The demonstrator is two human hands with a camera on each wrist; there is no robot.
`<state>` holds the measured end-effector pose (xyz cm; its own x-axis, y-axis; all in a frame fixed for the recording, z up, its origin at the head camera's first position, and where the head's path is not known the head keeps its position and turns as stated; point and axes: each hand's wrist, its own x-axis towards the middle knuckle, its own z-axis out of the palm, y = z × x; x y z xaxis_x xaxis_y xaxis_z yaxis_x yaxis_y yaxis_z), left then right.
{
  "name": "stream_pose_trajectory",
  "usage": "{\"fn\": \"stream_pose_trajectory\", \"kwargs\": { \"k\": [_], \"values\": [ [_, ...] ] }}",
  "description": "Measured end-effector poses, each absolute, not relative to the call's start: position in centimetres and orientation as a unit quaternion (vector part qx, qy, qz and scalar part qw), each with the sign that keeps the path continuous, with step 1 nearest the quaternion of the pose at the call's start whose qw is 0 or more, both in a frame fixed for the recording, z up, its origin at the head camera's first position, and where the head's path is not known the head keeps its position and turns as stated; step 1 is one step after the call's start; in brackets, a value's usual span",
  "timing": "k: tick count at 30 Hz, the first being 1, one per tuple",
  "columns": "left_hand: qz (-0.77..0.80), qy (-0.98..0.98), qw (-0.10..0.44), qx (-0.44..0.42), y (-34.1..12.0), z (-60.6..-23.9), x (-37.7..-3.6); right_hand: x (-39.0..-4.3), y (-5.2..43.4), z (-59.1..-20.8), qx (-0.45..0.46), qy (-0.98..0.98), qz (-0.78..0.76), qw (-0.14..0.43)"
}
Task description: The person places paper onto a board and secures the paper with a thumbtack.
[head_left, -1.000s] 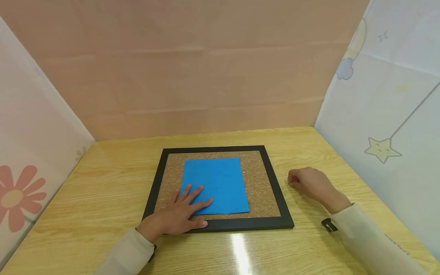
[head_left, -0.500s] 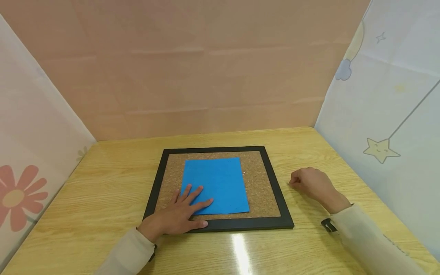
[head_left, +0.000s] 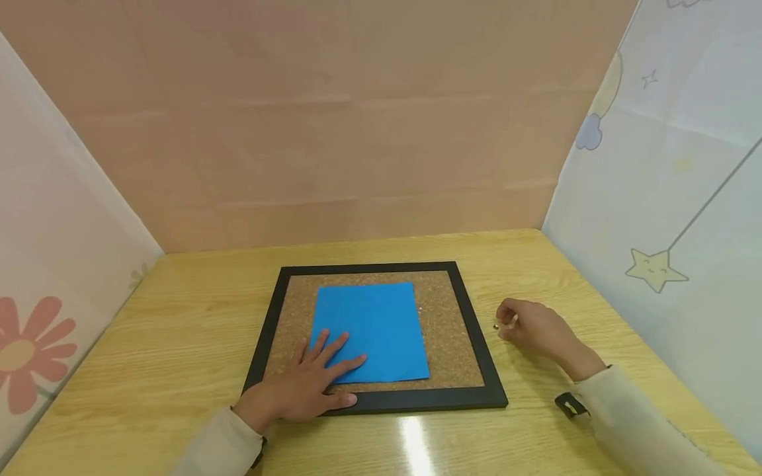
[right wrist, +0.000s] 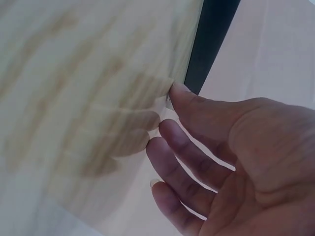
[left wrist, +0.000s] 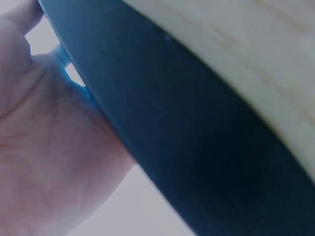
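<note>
A blue sheet of paper (head_left: pixel 375 324) lies on a cork board (head_left: pixel 449 350) with a black frame. My left hand (head_left: pixel 300 387) rests on the sheet's lower left corner with fingers spread, and its thumb lies on the board's front frame. In the left wrist view, the palm of the left hand (left wrist: pixel 54 137) sits against the black frame edge (left wrist: pixel 162 108). Right of the board, a tiny shiny metal piece (head_left: pixel 495 326), perhaps a thumbtack, lies on the table. Beside it, my right hand (head_left: pixel 538 330) has thumb and forefinger apart, with bent fingers touching the tabletop.
The wooden table (head_left: pixel 178 357) runs back to a peach-coloured wall covering (head_left: pixel 357 132). Patterned white sheets stand at left and right, the right one (head_left: pixel 655 165) beyond my right hand. A small pale speck (head_left: pixel 420 309) shows on the cork beside the paper.
My right thumb and forefinger have parted, and the small shiny piece now shows in front of them. The left hand stays on the paper. The head view has tilted slightly upward.
</note>
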<state>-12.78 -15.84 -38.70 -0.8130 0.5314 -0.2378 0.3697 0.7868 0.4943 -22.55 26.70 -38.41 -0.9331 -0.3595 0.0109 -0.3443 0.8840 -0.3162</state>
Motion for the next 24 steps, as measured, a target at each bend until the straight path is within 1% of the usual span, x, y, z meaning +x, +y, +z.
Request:
{"fn": "stream_pose_trajectory", "kwargs": {
  "k": [9,17,24],
  "values": [
    [0.208,0.929,0.189,0.242,-15.8,-38.9,-13.0,-23.5,26.8,-38.7,-0.178,0.958,-0.209,0.080],
    [0.207,0.930,0.183,0.244,-15.8,-38.9,-13.0,-23.7,26.9,-38.3,-0.183,0.957,-0.209,0.085],
    [0.209,0.929,0.191,0.237,-15.6,-38.8,-12.8,-23.6,27.1,-38.5,-0.178,0.957,-0.211,0.085]
  ]
}}
